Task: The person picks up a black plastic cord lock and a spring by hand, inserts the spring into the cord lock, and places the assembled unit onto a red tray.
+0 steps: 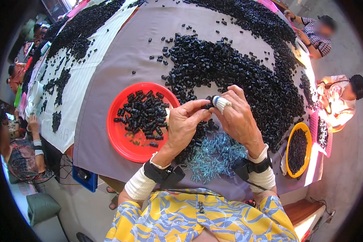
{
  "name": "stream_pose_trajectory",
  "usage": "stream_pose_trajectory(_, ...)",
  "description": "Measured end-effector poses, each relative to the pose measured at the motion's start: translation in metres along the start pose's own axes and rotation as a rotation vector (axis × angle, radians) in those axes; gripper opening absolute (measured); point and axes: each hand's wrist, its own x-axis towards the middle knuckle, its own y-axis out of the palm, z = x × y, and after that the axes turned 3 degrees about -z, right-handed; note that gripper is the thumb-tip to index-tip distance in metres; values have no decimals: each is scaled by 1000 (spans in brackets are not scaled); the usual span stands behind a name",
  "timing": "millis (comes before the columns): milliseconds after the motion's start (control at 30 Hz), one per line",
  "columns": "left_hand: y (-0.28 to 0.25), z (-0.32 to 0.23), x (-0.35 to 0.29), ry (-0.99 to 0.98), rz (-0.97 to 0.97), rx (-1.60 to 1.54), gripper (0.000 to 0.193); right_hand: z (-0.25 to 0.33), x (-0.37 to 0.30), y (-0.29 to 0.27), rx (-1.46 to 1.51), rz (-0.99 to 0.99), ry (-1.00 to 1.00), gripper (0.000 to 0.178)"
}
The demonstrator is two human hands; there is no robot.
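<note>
My left hand (184, 123) and my right hand (237, 115) meet over the table, fingertips pinched together on a small black plastic part (208, 103). A white knitted finger cover with blue stripes (221, 103) sits on a finger of my right hand. Just below my hands lies a pile of small bluish metal springs (215, 157). To the left, a red round tray (123, 141) holds many black cylindrical parts (143, 113). Beyond my hands spreads a large heap of loose black parts (226, 68).
A yellow oval basket (307, 139) of thin black pieces stands at the right edge, beside a pink basket (326, 147). More black parts lie on the white cloth (82, 76) at left. Other people sit around the table. A blue bin (84, 179) is below the left edge.
</note>
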Motion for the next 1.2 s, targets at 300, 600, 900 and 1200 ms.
stream_pose_trajectory(300,3,-4,-1,34,-22,93,25,2,-3,1,-80,-43,28,12)
stream_pose_trajectory(600,3,-5,-3,30,-24,152,24,4,-5,-1,-150,63,5,13)
stream_pose_trajectory(900,1,-4,-4,59,-32,257,24,5,-8,-1,-165,155,-5,17)
stream_pose_trajectory(1200,-2,-1,-3,159,-28,459,24,-3,-13,-2,-59,250,-40,19)
